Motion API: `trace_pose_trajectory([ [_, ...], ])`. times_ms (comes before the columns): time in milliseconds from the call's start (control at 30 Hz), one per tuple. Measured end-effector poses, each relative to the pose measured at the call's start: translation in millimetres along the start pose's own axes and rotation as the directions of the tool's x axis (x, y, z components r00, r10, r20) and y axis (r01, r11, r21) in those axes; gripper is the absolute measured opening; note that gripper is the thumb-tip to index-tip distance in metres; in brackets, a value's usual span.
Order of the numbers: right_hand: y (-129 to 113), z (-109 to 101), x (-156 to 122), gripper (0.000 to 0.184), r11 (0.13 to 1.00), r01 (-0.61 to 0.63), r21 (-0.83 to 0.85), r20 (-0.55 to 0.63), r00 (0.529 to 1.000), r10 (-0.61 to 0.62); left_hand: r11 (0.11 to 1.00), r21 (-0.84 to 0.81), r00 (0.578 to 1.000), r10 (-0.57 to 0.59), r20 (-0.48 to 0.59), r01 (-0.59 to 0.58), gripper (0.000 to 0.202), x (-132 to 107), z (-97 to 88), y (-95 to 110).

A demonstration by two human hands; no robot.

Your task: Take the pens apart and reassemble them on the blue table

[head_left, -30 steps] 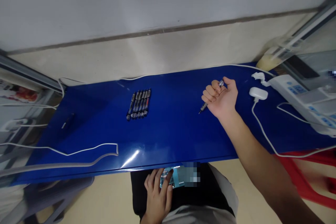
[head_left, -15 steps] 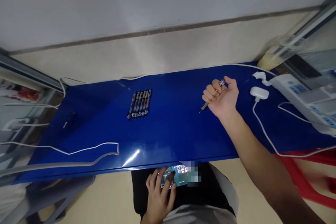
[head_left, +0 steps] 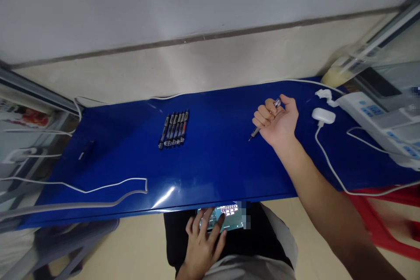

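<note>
My right hand (head_left: 280, 121) is closed around a pen (head_left: 255, 132) above the right part of the blue table (head_left: 216, 153). The pen's tip points down and left from under the curled fingers, and its clear end shows near the thumb. My left hand (head_left: 202, 247) rests over a phone (head_left: 235, 223) on my lap, fingers spread across the lit screen. Part of the phone is under those fingers. Several grey and black pens (head_left: 172, 131) lie side by side in a row on the table, left of my right hand.
A white charger-like case (head_left: 323, 115) with a cable and crumpled tissue (head_left: 324, 94) lie to the right, beside a white device with blue buttons (head_left: 374, 111). A small dark object (head_left: 87, 151) is at the left. White cables (head_left: 124, 181) cross the front left; a red stool (head_left: 377, 227) stands lower right.
My left hand has shifted slightly to the right over the phone's screen. My right hand and its pen stay nearly where they were, and so does the row of pens.
</note>
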State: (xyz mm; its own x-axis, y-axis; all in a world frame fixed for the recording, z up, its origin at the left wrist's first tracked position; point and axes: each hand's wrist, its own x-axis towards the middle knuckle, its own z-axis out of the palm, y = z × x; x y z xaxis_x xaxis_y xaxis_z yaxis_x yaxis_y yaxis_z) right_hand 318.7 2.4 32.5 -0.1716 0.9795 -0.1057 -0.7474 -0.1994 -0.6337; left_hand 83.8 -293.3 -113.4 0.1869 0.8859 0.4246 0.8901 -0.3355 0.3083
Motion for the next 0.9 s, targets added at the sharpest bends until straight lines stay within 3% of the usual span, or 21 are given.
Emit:
trace_pose_trajectory([
  [267,-0.7,0.4,-0.1,0.048,1.0,0.003,-0.003,0.01,1.0,-0.003,0.99,0.051,0.991,0.133,0.033,-0.135,0.033,8.1,3.3,8.4],
  [500,-1.0,0.2,-0.2,0.049,1.0,0.001,-0.02,-0.01,1.0,-0.001,0.985,0.057,0.983,0.158,0.098,-0.164,0.036,13.9,4.9,10.5],
  [767,0.1,-0.9,0.3,0.048,0.999,0.002,-0.033,-0.011,1.0,-0.003,0.998,0.013,0.998,0.058,0.011,-0.058,0.027,0.9,0.5,4.8],
  [900,0.5,-0.6,0.4,0.049,0.999,-0.003,-0.042,-0.016,1.0,0.002,0.998,0.014,0.998,0.061,0.0,-0.061,0.025,-2.8,-1.7,3.2],
])
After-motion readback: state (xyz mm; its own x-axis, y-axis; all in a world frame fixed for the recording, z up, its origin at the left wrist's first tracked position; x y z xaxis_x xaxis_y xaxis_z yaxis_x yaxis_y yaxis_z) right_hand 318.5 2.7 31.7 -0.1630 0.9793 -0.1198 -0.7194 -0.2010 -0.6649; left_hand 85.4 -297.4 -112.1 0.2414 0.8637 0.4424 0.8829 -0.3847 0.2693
